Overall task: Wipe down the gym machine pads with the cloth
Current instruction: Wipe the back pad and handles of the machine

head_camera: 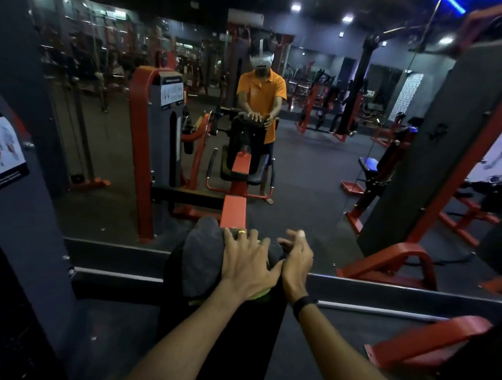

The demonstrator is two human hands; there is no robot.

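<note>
Grey cloth (202, 256) draped over black pad (173, 285)

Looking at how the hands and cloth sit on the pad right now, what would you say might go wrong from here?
1. The left hand presses the grey cloth flat over the top of the pad with spread fingers; the bunched cloth might slide off the rounded edge.
2. The right hand touches the pad's side bare, so that side may stay unwiped.
3. The mirror stands close ahead; a hard forward wipe could knock it.
</note>
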